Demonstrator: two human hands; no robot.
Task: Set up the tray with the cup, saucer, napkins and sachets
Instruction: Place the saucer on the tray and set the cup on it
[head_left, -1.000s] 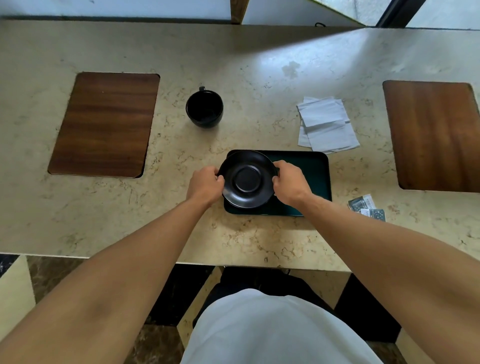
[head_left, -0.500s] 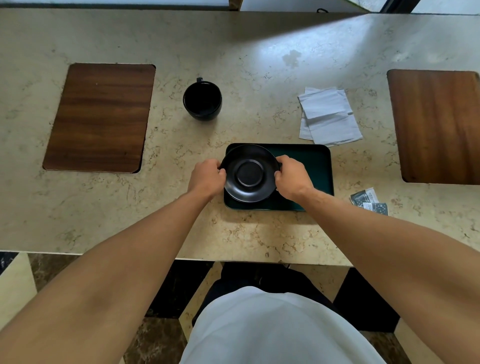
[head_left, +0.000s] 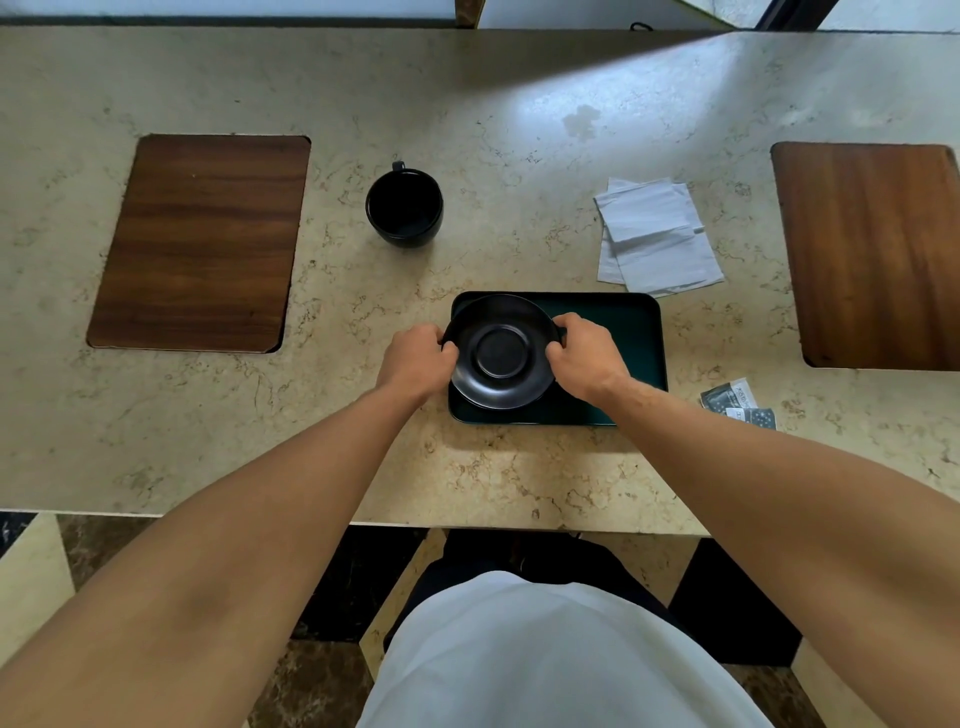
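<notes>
Daylight is falling from the far right.
Glare is washing the counter (head_left: 649, 93); wide-angle distortion is bowing the edges.

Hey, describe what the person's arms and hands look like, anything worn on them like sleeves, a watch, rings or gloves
Both forearms are bare up to the edge of the picture, with no sleeves in view. The left hand and right hand wear no gloves, and no watch, bracelet or ring shows on the visible sides of the wrists and fingers. Lower down, a white garment covers the torso.
</notes>
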